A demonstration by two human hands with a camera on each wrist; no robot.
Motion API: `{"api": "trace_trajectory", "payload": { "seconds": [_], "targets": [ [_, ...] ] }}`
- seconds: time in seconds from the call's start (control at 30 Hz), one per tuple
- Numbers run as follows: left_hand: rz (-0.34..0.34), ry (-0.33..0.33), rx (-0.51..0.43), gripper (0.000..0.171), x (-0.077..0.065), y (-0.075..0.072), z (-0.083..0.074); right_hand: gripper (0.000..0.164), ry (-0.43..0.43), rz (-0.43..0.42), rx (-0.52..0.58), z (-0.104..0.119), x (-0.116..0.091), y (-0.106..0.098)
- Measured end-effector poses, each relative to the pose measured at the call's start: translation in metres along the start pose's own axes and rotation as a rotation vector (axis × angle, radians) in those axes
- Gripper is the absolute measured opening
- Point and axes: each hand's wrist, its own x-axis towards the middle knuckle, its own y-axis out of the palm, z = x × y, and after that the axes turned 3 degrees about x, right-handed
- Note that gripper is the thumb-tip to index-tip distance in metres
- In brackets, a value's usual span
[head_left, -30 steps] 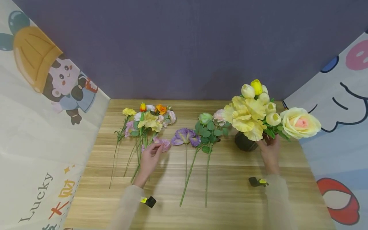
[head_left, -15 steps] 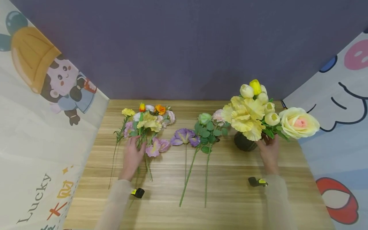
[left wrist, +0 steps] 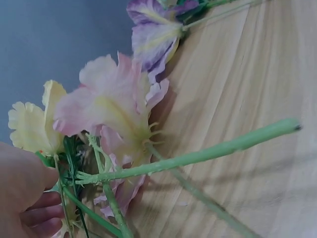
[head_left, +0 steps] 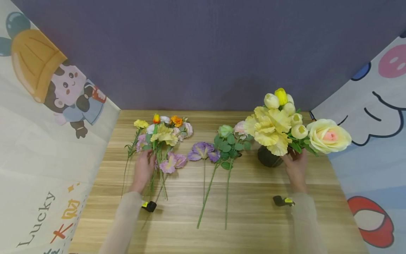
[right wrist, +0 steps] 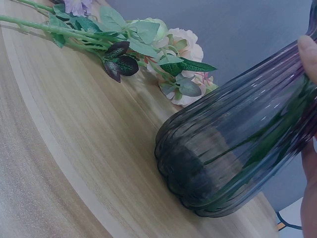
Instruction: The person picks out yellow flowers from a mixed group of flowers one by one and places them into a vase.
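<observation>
One vase (right wrist: 218,148), probably slippery and fragile, suits the right grip (head_left: 296,169)'s hold near its top; whether the left grip (head_left: 142,171) pinches stems (left wrist: 198,156) is unclear.

Left hand (left wrist: 22,193) at the lower left edge, fingers bent beside several thin green stems (left wrist: 94,214); whether it grips them cannot be told. A thick green stem (left wrist: 213,151) extends from near the fingers rightward and slightly upward, its dark tip seen against the wood-grained counter (left wrist: 257,74). It crosses in front of a pink flower (left wrist: 106,106) and that flower's stalk (left wrist: 198,191). A pale yellow flower (left wrist: 37,129) appears left of the pink one; a purple flower (left wrist: 156,42), at the top. Background: grey-blue wall (left wrist: 54,44).
</observation>
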Motion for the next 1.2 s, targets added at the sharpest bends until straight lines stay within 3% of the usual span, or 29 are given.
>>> {"api": "trace_trajectory", "payload": {
  "seconds": [0.13, 0.37, 0.53, 0.73, 1.03, 1.2],
  "targets": [
    [-0.006, -0.005, 0.019, 0.028, 0.008, 0.001, 0.001, 0.071, -0.02, 0.003, 0.04, 0.0, 0.0, 0.0],
    [-0.008, -0.082, 0.088, 0.027, 0.022, 0.002, 0.0, 0.07, -0.047, 0.012, 0.028, 0.0, 0.001, 0.001],
    [-0.035, -0.048, 0.131, 0.021, 0.027, 0.002, 0.0, 0.07, -0.027, 0.006, 0.012, -0.001, 0.002, 0.0],
    [-0.088, 0.021, 0.135, 0.013, 0.025, -0.011, -0.008, 0.068, -0.044, 0.013, 0.028, -0.001, 0.001, 0.0],
    [-0.251, 0.119, 0.01, 0.013, 0.021, -0.043, -0.046, 0.067, -0.065, 0.019, 0.116, 0.002, -0.001, 0.002],
    [-0.309, 0.13, -0.068, 0.01, 0.016, -0.058, -0.069, 0.066, -0.084, 0.025, 0.124, 0.0, 0.0, 0.002]
  ]
}}
